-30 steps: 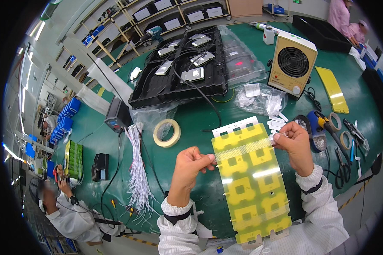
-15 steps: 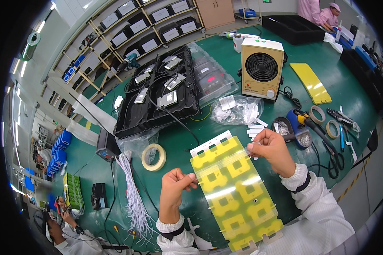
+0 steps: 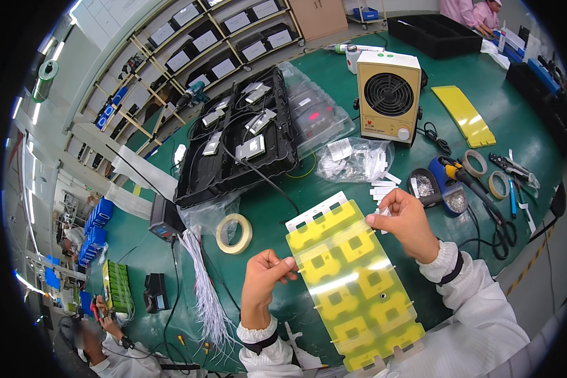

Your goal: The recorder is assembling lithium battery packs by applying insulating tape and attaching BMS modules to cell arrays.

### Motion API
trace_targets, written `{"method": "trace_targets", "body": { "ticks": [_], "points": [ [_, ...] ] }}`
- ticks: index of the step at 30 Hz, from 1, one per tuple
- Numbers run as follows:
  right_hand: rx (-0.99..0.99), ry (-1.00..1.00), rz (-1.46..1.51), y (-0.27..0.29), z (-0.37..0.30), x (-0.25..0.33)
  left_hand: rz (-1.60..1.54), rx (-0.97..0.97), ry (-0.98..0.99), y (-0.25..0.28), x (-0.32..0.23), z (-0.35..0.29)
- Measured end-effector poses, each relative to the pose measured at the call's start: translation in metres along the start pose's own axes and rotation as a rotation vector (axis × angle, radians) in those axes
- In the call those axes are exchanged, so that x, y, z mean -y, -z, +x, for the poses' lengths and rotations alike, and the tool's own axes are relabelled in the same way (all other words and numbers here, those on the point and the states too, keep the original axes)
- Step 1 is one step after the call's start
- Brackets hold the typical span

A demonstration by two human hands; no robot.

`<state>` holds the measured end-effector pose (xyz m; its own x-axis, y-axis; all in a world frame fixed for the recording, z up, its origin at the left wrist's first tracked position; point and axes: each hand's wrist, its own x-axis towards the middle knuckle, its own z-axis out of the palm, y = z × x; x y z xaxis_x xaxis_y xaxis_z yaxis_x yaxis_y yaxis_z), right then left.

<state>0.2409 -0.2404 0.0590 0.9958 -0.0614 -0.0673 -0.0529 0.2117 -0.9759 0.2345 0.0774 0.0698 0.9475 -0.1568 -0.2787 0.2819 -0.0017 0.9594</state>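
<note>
A yellow panel (image 3: 357, 286) with rows of square cut-outs under a glossy clear sheet lies tilted in front of me. White tabs (image 3: 317, 211) jut from its far end. A clear strip (image 3: 334, 242) crosses the panel near that end. At the panel's left edge, my left hand (image 3: 263, 282) is closed, thumb against fingers, at the strip's left end. My right hand (image 3: 404, 223) pinches the strip's other end, just off the panel's right edge. The exact contact under both thumbs is hidden.
Beyond the panel stand a beige fan unit (image 3: 389, 94) and a black tray (image 3: 233, 151) with cables. A tape roll (image 3: 234, 234) and white wires (image 3: 206, 296) lie left. Scissors (image 3: 503, 236) and pliers (image 3: 513, 167) lie right. A co-worker's hand (image 3: 110, 326) shows at lower left.
The whole view has shifted slightly, so the bench things sit a little to the right. Both hands keep their pinch beside the panel; the clear strip appears to lie flatter across it.
</note>
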Motion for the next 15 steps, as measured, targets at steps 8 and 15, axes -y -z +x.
{"method": "trace_targets", "body": {
  "ticks": [8,15],
  "points": [
    [0.043,-0.04,0.069,0.0,0.002,-0.003,0.01,0.087,0.033,0.012,0.014,0.006],
    [0.133,-0.147,0.18,0.007,0.007,-0.007,0.024,0.072,0.029,0.013,0.034,0.003]
  ]
}}
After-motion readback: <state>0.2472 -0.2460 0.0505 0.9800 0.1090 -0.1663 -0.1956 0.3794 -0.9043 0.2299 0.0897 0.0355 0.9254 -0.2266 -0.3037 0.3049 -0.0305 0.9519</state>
